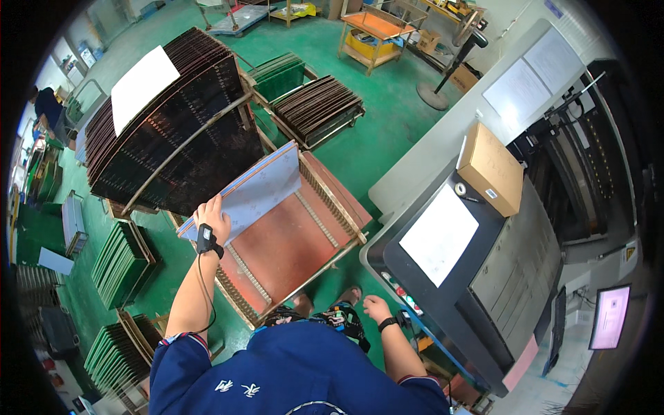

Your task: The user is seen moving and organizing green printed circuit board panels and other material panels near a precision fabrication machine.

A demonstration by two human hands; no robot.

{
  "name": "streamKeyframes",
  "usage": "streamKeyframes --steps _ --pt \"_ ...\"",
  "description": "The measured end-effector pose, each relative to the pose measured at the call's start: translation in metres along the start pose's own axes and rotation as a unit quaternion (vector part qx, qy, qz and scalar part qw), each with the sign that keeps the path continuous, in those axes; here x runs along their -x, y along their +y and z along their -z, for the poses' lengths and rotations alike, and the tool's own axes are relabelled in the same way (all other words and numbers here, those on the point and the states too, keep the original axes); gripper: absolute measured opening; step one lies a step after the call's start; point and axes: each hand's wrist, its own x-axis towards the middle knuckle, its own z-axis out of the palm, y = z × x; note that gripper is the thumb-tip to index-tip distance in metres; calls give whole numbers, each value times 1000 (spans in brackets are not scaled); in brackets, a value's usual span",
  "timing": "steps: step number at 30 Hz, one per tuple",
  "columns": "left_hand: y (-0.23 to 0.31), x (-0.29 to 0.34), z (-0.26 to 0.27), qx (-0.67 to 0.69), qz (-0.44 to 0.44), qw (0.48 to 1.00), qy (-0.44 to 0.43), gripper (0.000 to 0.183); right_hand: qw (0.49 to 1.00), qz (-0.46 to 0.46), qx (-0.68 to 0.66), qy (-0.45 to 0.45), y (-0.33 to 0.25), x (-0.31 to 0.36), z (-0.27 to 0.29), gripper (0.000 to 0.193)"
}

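Note:
My left hand (213, 220) is closed over the near-left end of a light blue panel (259, 190). This panel stands on edge at the far side of a slotted rack cart (277, 252), which has a reddish-brown base and toothed rails. A brown strip runs along the panel's upper edge. My right hand (377, 309) hangs beside the front of a grey machine (515, 266), its fingers loosely curled with nothing visible in them. A strap with a small black device sits on my left wrist, and a dark band on my right.
Behind the cart, a tall rack (187, 131) holds many dark panels, with a white sheet (144, 86) on top. On the machine lie a cardboard box (491, 168), a paper (439, 235) and a tape roll (460, 188). Green-panel racks (124, 263) stand left; a person (48, 111) is far left.

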Motion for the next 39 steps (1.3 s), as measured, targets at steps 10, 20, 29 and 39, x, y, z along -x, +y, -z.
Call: streamKeyframes --steps 10,20,29,39 --pt "11 17 -18 -10 24 999 44 50 995 -92 -2 31 38 0 24 34" --pt "12 -2 -7 17 43 999 16 55 997 -72 2 31 29 4 28 36" --pt "10 5 -22 -24 11 998 53 54 996 -86 -4 37 38 8 30 37" --pt "7 11 -11 47 -21 995 89 30 993 -110 -27 27 47 5 30 36"
